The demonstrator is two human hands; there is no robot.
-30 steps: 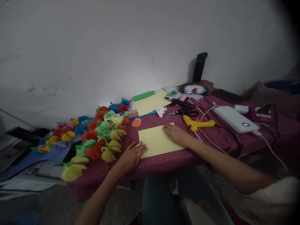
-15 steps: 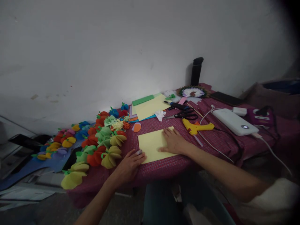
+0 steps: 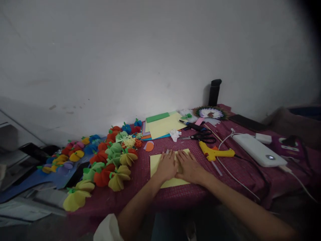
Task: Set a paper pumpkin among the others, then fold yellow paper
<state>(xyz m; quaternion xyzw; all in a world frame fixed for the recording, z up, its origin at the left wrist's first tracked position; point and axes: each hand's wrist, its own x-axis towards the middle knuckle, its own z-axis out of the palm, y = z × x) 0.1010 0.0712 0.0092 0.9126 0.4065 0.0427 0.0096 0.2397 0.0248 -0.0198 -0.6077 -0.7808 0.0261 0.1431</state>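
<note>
A pale yellow sheet of paper [image 3: 155,163] lies flat on the table near its front edge. My left hand [image 3: 167,165] rests palm down on the middle of the sheet, fingers stretched toward the wall. Beside it, my right hand [image 3: 188,167] presses flat on the sheet's right part, its fingers spread a little. The two hands are side by side and seem to touch near the thumbs. Neither holds anything. To the right of the sheet lies a yellow glue gun [image 3: 216,153], and beyond the sheet are black-handled scissors [image 3: 203,136].
Colourful paper fruit shapes [image 3: 105,164] crowd the table's left side. Toward the wall lie stacked paper sheets [image 3: 164,126], a crumpled white piece [image 3: 175,135], a cutter [image 3: 193,125] and a black cylinder [image 3: 214,93]. A white power bank [image 3: 258,150] with cables sits on the right.
My left hand has moved right from the sheet's lower left corner onto its middle, beside my right hand. My right hand stays flat on the sheet. The camera view has tilted up slightly.
</note>
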